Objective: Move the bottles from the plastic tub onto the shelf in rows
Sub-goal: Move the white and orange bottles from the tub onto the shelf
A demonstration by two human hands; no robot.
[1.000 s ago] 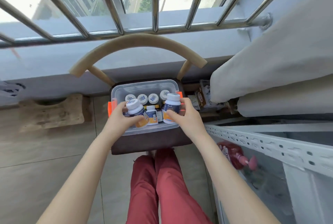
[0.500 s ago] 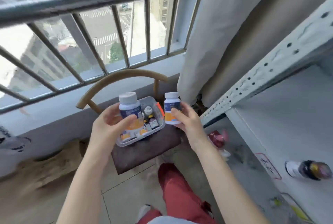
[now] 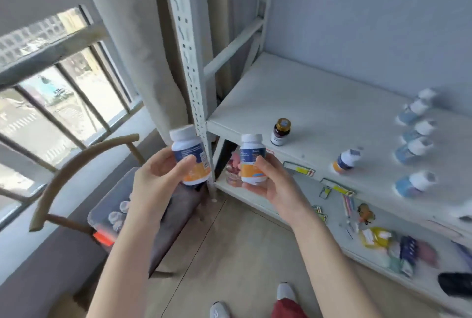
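Note:
My left hand (image 3: 155, 179) grips a white-capped bottle (image 3: 190, 154) with a blue and orange label. My right hand (image 3: 274, 184) holds a second bottle of the same kind (image 3: 251, 156). Both are raised in front of the white shelf (image 3: 293, 103), at its left front corner. On the shelf stand a dark brown bottle with a gold cap (image 3: 281, 131), a blue and orange bottle (image 3: 346, 160) and several pale blue bottles (image 3: 415, 138) in a row at the right. The clear plastic tub (image 3: 109, 205) sits on a chair seat at the lower left, with white caps showing inside.
A perforated metal upright (image 3: 190, 69) of the shelf stands just behind the left bottle. A curved wooden chair back (image 3: 76, 164) is at the left, under a barred window. The lower shelf (image 3: 370, 230) holds small packets and clips. A curtain (image 3: 132, 44) hangs beside the upright.
Both hands lifted the two bottles out of the tub and carried them right and up toward the shelf. My view turned from the window and tub to the shelf.

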